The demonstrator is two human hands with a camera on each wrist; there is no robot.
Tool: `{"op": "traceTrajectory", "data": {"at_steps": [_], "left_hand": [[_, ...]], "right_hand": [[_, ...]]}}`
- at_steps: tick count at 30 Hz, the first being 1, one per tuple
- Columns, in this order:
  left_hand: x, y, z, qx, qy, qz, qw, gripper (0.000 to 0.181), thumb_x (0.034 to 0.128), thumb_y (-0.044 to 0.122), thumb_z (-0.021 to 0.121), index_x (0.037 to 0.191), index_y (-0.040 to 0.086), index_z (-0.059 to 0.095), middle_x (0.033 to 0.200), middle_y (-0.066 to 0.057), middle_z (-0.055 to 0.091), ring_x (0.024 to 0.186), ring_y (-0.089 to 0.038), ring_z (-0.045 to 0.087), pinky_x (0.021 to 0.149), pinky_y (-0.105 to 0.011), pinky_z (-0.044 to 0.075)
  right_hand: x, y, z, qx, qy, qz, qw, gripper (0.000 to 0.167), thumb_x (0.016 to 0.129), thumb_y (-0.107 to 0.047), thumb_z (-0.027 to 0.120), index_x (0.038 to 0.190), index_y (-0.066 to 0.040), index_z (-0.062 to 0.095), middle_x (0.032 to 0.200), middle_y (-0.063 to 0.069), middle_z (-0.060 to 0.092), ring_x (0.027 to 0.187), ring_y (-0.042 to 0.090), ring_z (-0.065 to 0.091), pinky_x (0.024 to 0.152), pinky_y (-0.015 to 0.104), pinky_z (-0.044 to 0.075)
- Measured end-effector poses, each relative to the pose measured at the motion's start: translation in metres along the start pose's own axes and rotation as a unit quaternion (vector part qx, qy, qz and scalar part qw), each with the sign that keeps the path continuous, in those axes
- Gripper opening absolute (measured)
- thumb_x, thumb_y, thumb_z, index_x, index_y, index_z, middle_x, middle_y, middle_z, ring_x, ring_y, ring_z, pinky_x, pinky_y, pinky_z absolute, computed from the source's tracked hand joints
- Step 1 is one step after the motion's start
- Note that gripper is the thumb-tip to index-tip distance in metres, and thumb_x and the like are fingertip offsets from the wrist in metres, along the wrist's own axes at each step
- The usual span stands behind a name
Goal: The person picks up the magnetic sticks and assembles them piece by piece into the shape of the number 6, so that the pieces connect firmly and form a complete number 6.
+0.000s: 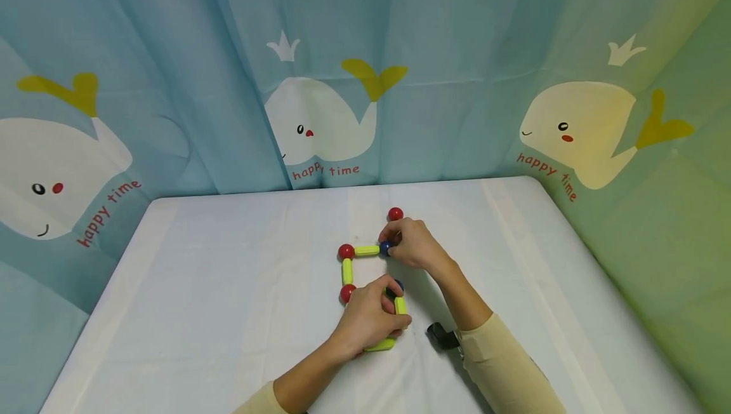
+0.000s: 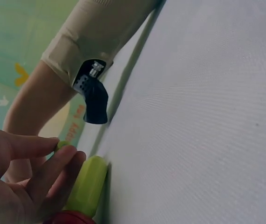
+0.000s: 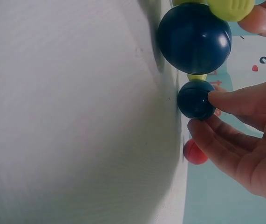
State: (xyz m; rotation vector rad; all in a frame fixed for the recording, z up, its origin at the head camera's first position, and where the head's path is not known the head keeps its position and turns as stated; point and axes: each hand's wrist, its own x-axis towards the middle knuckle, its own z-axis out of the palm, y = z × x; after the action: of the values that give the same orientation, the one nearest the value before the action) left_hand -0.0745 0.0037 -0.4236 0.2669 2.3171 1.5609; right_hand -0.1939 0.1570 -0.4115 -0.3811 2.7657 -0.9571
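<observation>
My right hand (image 1: 417, 246) pinches a blue ball (image 1: 385, 249) between thumb and fingers; that ball (image 3: 194, 100) also shows in the right wrist view. A yellow-green rod (image 1: 367, 251) joins it to a red ball (image 1: 346, 252). Another rod (image 1: 347, 272) runs from there to a nearer red ball (image 1: 348, 294). My left hand (image 1: 368, 315) pinches a yellow-green rod (image 1: 400, 306), its tip (image 2: 63, 145) showing between the fingertips. A second blue ball (image 3: 195, 39) sits at that rod's far end. Under the left hand lies one more rod (image 1: 379, 345), touching a red ball (image 2: 71, 218).
A lone red ball (image 1: 395, 214) rests beyond my right hand on the white-covered table (image 1: 228, 287). A dark wrist device (image 1: 442, 336) hangs from the right sleeve. Whale-printed curtains (image 1: 457, 134) stand behind the table and along its right side.
</observation>
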Motion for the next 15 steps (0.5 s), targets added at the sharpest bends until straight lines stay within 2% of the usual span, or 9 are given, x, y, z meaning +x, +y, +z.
{"op": "traceTrajectory", "data": {"at_steps": [8,15], "left_hand": [[0.0014,-0.0042,0.005,0.031,0.029,0.018,0.9989,0.036,0.0812,0.011,0.086,0.11,0.008,0.065,0.066,0.003,0.064,0.051,-0.006,0.063,0.057,-0.021,0.049],[0.0009,-0.0042,0.0062,0.045,0.036,0.019,0.9981,0.035,0.082,0.013,0.087,0.108,0.008,0.065,0.065,0.004,0.064,0.051,-0.004,0.062,0.056,-0.022,0.048]], "right_hand": [[0.0,0.0005,0.0007,-0.004,0.004,-0.002,1.0,0.019,0.082,0.006,0.075,0.096,-0.007,0.077,0.088,0.008,0.074,0.079,0.019,0.062,0.065,0.028,0.05],[-0.0005,-0.0011,0.001,0.001,0.003,0.001,1.0,0.019,0.082,0.006,0.075,0.096,-0.007,0.077,0.089,0.008,0.073,0.079,0.02,0.061,0.065,0.027,0.05]]}}
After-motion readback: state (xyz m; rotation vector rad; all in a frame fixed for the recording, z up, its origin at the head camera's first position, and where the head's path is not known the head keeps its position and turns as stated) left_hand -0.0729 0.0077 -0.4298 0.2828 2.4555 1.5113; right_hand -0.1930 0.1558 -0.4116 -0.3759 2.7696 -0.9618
